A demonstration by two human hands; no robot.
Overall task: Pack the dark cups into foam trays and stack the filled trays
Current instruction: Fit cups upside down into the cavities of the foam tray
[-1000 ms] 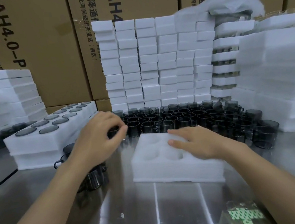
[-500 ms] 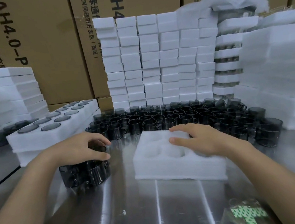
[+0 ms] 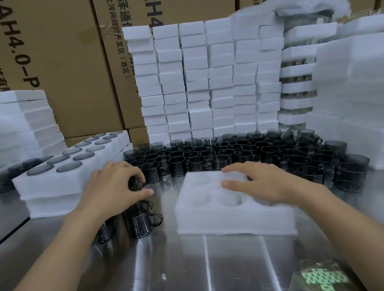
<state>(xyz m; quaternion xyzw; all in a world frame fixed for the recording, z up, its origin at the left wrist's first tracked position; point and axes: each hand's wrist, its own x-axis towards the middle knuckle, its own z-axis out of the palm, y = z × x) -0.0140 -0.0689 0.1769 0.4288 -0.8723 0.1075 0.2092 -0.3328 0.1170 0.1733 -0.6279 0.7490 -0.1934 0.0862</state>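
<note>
An empty white foam tray (image 3: 233,219) with several round sockets lies in front of me on the steel table. My right hand (image 3: 265,185) rests flat on its top right part, fingers straight. My left hand (image 3: 114,190) hovers left of the tray, with fingers and thumb curled from above round a dark cup (image 3: 136,185). Two more dark cups (image 3: 139,220) stand under that hand, partly hidden by my wrist. A dense field of dark cups (image 3: 230,155) fills the table behind the tray.
Filled trays (image 3: 71,183) with cups in them are stacked at the left. Tall stacks of foam (image 3: 202,79) line the back, and more foam stacks (image 3: 362,92) rise at the right, in front of cardboard boxes. A plastic bag (image 3: 321,279) lies at the near right.
My left hand drew back from the cup rows to the cups left of the tray and closed over one. My right hand stayed on the tray.
</note>
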